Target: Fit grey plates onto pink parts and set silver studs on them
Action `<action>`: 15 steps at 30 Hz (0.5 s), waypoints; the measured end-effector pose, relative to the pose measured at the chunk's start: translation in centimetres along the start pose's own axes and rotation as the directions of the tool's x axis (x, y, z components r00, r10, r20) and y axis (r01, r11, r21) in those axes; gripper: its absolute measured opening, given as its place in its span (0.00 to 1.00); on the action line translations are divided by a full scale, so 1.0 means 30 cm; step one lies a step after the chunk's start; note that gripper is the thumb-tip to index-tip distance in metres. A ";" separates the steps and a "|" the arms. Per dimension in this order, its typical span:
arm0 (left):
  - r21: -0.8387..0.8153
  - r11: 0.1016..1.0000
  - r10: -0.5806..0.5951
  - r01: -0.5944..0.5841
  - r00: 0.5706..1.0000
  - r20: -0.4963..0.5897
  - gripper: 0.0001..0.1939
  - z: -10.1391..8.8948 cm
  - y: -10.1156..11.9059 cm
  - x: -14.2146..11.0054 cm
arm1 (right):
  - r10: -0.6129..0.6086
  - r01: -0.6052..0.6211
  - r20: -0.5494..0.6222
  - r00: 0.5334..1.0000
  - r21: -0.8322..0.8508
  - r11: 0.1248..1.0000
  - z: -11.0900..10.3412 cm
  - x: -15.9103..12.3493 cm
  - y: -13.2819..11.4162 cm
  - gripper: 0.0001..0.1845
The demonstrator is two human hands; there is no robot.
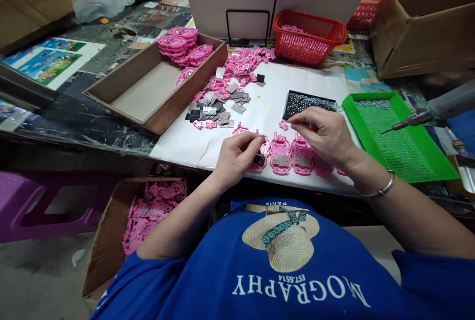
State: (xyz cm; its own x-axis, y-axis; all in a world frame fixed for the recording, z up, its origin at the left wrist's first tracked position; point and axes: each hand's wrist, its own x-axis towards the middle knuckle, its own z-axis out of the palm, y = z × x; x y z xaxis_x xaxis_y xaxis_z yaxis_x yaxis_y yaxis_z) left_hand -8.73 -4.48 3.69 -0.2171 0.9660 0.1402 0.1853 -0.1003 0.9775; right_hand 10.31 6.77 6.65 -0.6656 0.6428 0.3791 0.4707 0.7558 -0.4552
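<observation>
My left hand [237,155] is closed, thumb and forefinger pinched at the left end of a row of pink plastic shells; whatever they pinch is too small to make out. One shell [262,148] beside those fingertips has a dark plate in it. To its right, a pink shell [281,149] and another shell [302,151] hold grey plates. My right hand [322,134] is also closed, fingertips pinched just in front of a black tray [287,107] of small metal screws. It partly covers the shells on the right. A small pink piece [283,125] lies near its fingertips.
Loose metal plates [218,107] and pink parts [241,65] are heaped behind my left hand. A cardboard tray [156,110] holds stacked shells. At right, an electric screwdriver [426,114] hangs over a green tray [426,174]. A red basket [308,43] stands behind.
</observation>
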 end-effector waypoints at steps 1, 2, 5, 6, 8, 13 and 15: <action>0.021 1.000 0.014 -0.014 1.000 -0.004 0.15 -0.001 -0.001 0.000 | 0.009 -0.006 0.038 0.999 -0.059 0.998 -0.009 0.004 0.012 0.11; 0.037 0.999 0.025 -0.025 1.000 -0.004 0.15 -0.001 -0.002 0.001 | 0.024 -0.014 0.074 0.997 -0.127 0.992 -0.014 0.008 0.023 0.12; 0.069 0.996 0.057 -0.057 0.998 0.005 0.15 0.006 -0.006 0.004 | 0.106 -0.046 0.148 0.983 -0.363 0.931 -0.005 0.026 0.039 0.14; 0.081 0.994 0.068 -0.069 0.998 0.009 0.14 0.009 -0.008 0.006 | 0.142 -0.054 0.173 0.975 -0.435 0.899 0.005 0.034 0.038 0.15; 0.105 0.990 0.092 -0.093 0.996 0.014 0.14 0.017 -0.012 0.009 | 0.211 -0.052 0.233 0.949 -0.546 0.836 0.032 0.054 0.031 0.16; 0.121 0.987 0.105 -0.104 0.994 -0.008 0.13 0.020 -0.024 0.018 | 0.265 -0.026 0.301 0.916 -0.614 0.789 0.082 0.094 0.026 0.20; 0.102 0.991 0.091 -0.087 0.995 -0.031 0.13 0.017 -0.030 0.022 | 0.236 -0.031 0.269 0.934 -0.597 0.802 0.081 0.093 0.029 0.20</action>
State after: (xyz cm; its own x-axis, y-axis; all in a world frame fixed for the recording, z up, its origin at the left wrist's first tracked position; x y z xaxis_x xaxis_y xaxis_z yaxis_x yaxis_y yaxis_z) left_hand -8.56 -3.63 2.84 -0.2294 0.9450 0.2331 0.3000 -0.1592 0.9406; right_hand 7.46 8.92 5.34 -0.6661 0.7453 0.0300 0.7437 0.6604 0.1038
